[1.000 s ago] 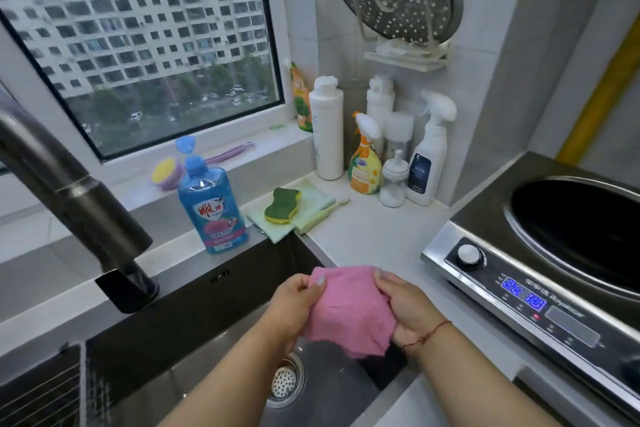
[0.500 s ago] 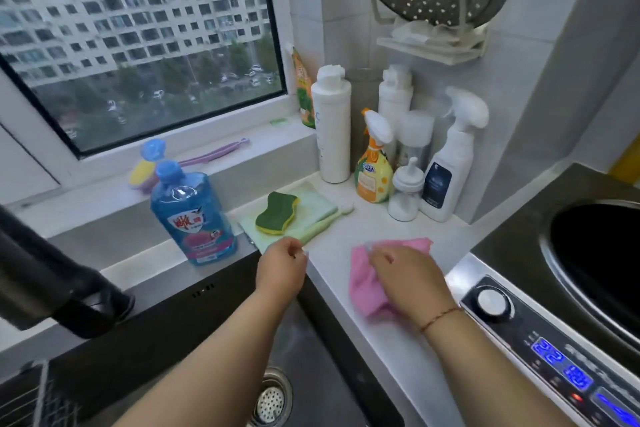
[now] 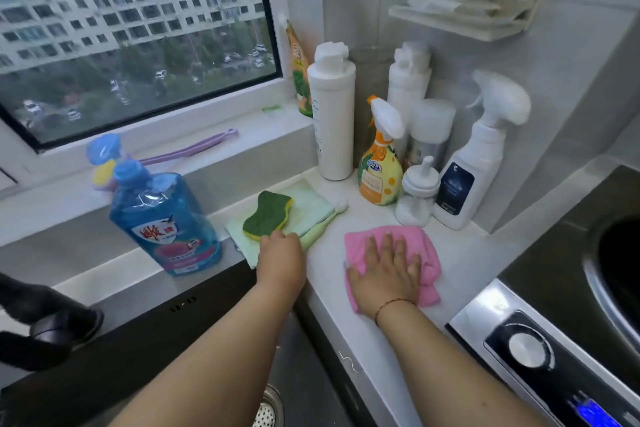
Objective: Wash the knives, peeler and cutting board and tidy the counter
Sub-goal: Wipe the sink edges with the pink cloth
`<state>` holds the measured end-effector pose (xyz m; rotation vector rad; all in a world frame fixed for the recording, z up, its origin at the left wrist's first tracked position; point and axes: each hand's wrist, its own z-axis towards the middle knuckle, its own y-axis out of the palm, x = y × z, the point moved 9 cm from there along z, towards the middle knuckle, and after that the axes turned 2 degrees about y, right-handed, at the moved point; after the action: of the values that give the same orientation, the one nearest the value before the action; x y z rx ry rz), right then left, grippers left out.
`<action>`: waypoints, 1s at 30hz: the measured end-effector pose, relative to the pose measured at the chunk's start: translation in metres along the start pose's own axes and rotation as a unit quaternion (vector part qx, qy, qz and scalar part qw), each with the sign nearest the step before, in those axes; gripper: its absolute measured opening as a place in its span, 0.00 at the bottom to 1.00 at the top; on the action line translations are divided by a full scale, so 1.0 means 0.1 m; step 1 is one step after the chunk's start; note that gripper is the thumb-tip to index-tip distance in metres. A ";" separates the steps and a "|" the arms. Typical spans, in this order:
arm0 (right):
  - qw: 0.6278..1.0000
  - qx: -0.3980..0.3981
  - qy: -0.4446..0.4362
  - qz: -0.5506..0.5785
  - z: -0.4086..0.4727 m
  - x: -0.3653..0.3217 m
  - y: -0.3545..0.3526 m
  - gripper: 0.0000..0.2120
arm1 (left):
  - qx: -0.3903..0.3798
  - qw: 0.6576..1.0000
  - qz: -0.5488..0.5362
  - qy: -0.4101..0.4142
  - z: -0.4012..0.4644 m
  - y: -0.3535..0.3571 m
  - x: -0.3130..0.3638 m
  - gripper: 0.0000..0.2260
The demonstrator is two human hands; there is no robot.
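Pressing pink cloth flat, right hand splayed; left hand fingers hidden.

Head view, looking down, close over counter

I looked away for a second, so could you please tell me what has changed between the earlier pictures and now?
The pink cloth went from over the sink, held by both hands, to the counter. The left hand let go of it and reached to the light green cloth by the sponge. The right hand now presses the pink cloth flat, fingers spread. The bottles and the sponge stayed put.
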<state>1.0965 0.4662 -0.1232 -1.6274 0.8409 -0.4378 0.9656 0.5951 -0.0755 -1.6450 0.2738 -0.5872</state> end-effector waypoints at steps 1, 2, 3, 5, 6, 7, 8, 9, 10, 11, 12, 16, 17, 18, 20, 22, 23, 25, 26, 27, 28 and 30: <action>1.000 0.003 -0.003 0.000 0.05 -0.03 0.00 0.33 | -0.007 1.000 -0.001 0.004 0.00 0.03 0.01 0.10; 1.000 0.006 -0.007 0.000 0.10 -0.07 -0.01 0.33 | -0.011 1.000 -0.009 0.008 -0.01 0.02 0.02 0.10; 1.000 0.004 -0.011 -0.001 0.13 -0.11 -0.01 0.33 | -0.009 1.000 -0.023 0.010 -0.03 0.03 0.01 0.09; 1.000 0.005 -0.026 -0.002 0.20 -0.21 -0.04 0.33 | 0.019 0.997 -0.080 0.011 -0.02 0.00 -0.03 0.07; 0.999 0.000 -0.040 -0.006 0.22 -0.29 -0.03 0.33 | 0.037 0.993 -0.112 0.006 -0.04 -0.02 -0.09 0.07; 0.998 -0.005 -0.054 -0.013 0.23 -0.38 -0.03 0.32 | 0.050 0.990 -0.135 0.007 -0.06 -0.05 -0.14 0.07; 0.997 -0.011 -0.070 -0.022 0.22 -0.47 -0.03 0.32 | 0.058 0.987 -0.147 0.013 -0.10 -0.09 -0.16 0.08; 0.996 -0.016 -0.087 -0.029 0.21 -0.56 -0.02 0.32 | 0.065 0.985 -0.158 0.020 -0.13 -0.13 -0.19 0.08; 0.994 -0.022 -0.105 -0.032 0.17 -0.67 0.01 0.32 | 0.077 0.982 -0.169 0.025 -0.17 -0.19 -0.23 0.08; 0.991 -0.026 -0.124 -0.036 0.11 -0.76 0.03 0.32 | 0.090 0.978 -0.184 0.028 -0.21 -0.25 -0.26 0.07; 0.988 -0.028 -0.146 -0.041 0.04 -0.86 0.06 0.32 | 0.103 0.975 -0.196 0.032 -0.26 -0.31 -0.29 0.06; 0.975 -0.011 -0.218 -0.050 -0.26 -1.09 0.16 0.31 | 0.123 0.969 -0.213 0.022 -0.38 -0.41 -0.41 0.07; 0.971 -0.007 -0.233 -0.058 -0.36 -1.10 0.16 0.30 | 0.122 0.970 -0.210 0.018 -0.41 -0.41 -0.42 0.08; 0.967 -0.005 -0.246 -0.062 -0.46 -1.09 0.18 0.29 | 0.117 0.971 -0.207 0.012 -0.43 -0.40 -0.43 0.08; 0.963 0.002 -0.264 -0.057 -0.68 -0.98 0.21 0.27 | 0.110 0.973 -0.204 0.006 -0.46 -0.37 -0.44 0.09; 0.971 0.024 -0.236 -0.023 -0.93 -0.75 0.24 0.27 | 0.102 0.973 -0.206 0.011 -0.49 -0.34 -0.40 0.08; 0.975 0.040 -0.217 -0.007 -1.05 -0.59 0.27 0.27 | 0.099 0.974 -0.206 0.012 -0.50 -0.33 -0.38 0.08; 0.982 0.037 -0.183 -0.002 -1.29 -0.28 0.38 0.29 | 0.089 0.976 -0.198 0.010 -0.52 -0.30 -0.37 0.08; 0.983 0.046 -0.176 -0.002 -1.39 -0.15 0.42 0.30 | 0.082 0.978 -0.191 0.006 -0.53 -0.27 -0.37 0.09; 0.983 0.051 -0.179 -0.001 -1.47 -0.07 0.43 0.31 | 0.077 0.980 -0.185 0.004 -0.53 -0.25 -0.37 0.10; 0.982 0.049 -0.181 -0.004 -1.51 -0.03 0.45 0.32 | 0.072 0.981 -0.178 0.003 -0.54 -0.23 -0.37 0.11; 0.985 0.027 -0.168 -0.016 -1.48 -0.04 0.46 0.31 | 0.070 0.984 -0.166 0.004 -0.54 -0.21 -0.37 0.13</action>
<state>0.9796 0.3654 -0.1316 -1.6085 0.5443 -0.1968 0.9032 0.5709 -0.0593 -1.5609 -0.0400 -0.8449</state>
